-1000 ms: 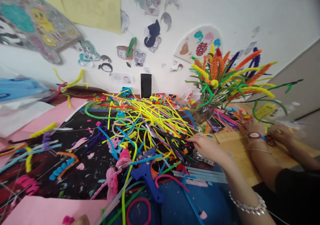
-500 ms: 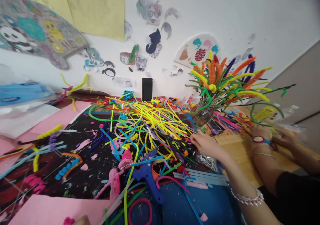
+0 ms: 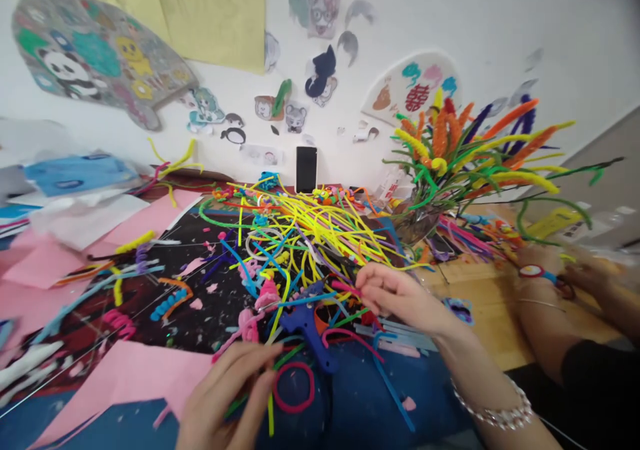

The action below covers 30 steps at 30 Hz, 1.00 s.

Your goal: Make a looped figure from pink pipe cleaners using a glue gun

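A heap of pipe cleaners (image 3: 305, 230), mostly yellow, covers the black mat (image 3: 200, 317) in front of me. My right hand (image 3: 400, 300), a beaded bracelet (image 3: 493, 413) on its wrist, hovers at the heap's near edge and pinches a short pink pipe cleaner (image 3: 344, 286). My left hand (image 3: 225, 400) sits low at the bottom edge. Its fingers are closed round a green pipe cleaner (image 3: 235, 407), beside a pink ring (image 3: 294, 388). A blue glue gun (image 3: 307, 327) lies between my hands.
A vase of pipe-cleaner flowers (image 3: 450, 163) stands at the right. Another person's hands (image 3: 545, 270), one with a watch, rest on the wooden table (image 3: 480, 290) beyond it. A phone (image 3: 306, 169) leans on the wall. Pink paper sheets (image 3: 125, 383) lie at the left.
My right hand has drawn back from the heap toward me, now pinching a pink pipe cleaner. My left hand has come up into view at the bottom. The view has shifted right.
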{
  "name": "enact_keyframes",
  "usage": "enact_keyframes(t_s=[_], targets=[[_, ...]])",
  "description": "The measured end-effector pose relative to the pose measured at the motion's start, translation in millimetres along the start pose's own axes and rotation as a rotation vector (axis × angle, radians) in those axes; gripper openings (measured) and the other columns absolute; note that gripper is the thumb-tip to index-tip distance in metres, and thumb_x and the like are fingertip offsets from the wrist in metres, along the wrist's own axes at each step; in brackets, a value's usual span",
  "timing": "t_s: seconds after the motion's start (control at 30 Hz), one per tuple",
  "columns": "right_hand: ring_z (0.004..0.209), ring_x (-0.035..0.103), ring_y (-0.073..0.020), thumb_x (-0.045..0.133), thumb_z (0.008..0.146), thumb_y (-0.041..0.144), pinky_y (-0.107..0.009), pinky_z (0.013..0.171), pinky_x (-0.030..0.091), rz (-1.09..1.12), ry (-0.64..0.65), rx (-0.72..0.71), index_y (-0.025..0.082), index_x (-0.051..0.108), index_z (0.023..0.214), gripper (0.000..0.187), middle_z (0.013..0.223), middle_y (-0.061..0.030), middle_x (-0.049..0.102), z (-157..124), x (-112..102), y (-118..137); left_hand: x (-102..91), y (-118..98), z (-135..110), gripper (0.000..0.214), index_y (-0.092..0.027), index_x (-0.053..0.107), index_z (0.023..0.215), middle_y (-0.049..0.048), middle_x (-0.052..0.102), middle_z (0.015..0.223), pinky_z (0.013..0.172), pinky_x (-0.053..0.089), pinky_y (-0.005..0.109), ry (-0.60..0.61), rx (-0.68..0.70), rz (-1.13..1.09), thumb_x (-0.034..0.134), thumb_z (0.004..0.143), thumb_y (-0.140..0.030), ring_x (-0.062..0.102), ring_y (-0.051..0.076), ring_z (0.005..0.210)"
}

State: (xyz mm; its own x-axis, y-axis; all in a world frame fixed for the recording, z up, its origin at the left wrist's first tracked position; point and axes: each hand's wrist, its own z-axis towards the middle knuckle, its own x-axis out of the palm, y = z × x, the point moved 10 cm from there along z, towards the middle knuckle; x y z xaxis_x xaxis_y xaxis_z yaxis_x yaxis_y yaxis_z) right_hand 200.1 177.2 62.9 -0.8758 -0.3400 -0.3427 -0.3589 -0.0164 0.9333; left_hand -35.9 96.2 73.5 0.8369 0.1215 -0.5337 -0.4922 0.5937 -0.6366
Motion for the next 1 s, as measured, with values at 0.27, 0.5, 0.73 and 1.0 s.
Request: enact_keyframes(t_s=[0.27, 0.5, 0.73, 1.0], targets=[[0.067, 0.053, -0.0093, 0.050, 0.091, 0.017, -0.023, 0.065, 0.043, 0.045, 0.401, -0.017, 0.019, 0.052, 0.099, 0.008, 0.072, 0.0049, 0.056, -21.7, 99.6, 39.2, 27.8, -26.8, 18.1, 0.010, -0.020, 0.069, 0.099, 0.0043, 0.069, 0.086, 0.068, 0.052, 0.029, 0.051, 0.075, 0.067, 0.061, 0.092, -0.017, 0.063, 0.018, 0.077], [0.068, 0.060, -0.0138, 0.050, 0.092, 0.019, -0.028, 0.066, 0.047, -0.333, 0.292, -0.019, 0.020, 0.056, 0.109, 0.018, 0.074, 0.0032, 0.065, -35.0, 69.9, 10.7, 14.1, -16.2, 10.1, 0.012, -0.019, 0.070, 0.096, 0.0050, 0.066, 0.087, 0.072, 0.049, 0.030, 0.053, 0.045, 0.121, 0.059, 0.093, -0.016, 0.061, 0.019, 0.081], [0.123, 0.053, -0.0254, 0.053, 0.094, 0.021, -0.047, 0.104, 0.043, -0.833, -0.298, -0.384, 0.021, 0.051, 0.137, 0.043, 0.133, -0.0119, 0.058, -65.5, 39.0, 26.1, 42.6, 21.0, 6.4, 0.013, -0.021, 0.075, 0.087, 0.0026, 0.071, 0.082, 0.065, 0.046, 0.026, 0.353, -0.217, -0.075, 0.062, 0.090, -0.021, 0.063, 0.016, 0.073], [0.092, 0.057, -0.0239, 0.049, 0.098, 0.015, -0.040, 0.081, 0.049, -1.058, -0.173, -0.558, 0.017, 0.072, 0.106, 0.025, 0.097, -0.0108, 0.068, -63.6, 111.2, 42.6, 54.5, 35.5, 7.0, 0.014, -0.020, 0.077, 0.081, 0.0007, 0.075, 0.072, 0.053, 0.043, 0.022, 0.554, -0.300, -0.194, 0.067, 0.084, -0.028, 0.061, 0.014, 0.059]])
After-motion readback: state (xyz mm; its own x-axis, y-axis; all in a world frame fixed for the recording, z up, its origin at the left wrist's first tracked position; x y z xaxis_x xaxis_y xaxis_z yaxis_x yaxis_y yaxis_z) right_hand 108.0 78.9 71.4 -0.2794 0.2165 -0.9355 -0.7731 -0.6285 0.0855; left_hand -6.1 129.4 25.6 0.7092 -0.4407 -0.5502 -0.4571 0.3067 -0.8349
